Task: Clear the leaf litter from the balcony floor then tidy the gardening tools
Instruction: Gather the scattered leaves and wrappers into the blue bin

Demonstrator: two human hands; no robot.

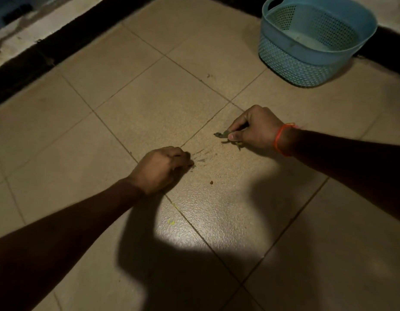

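Dim beige tile floor (149,104) w/ dark kerb at far edge. Right hand (254,129) pinches leaf bits (221,134), fingers curled round them, low over the tiles. Left hand (161,168) curled, fingertips on crumbs (200,157) nr centre; can't tell if it holds any. Blue basket (315,39) far right.

We are seeing a dim, warm-toned scene; a bright patch is glaring off the tiled floor (179,234) low in the middle, heavy arm shadows are flanking it, and the wide lens is bending the edges.
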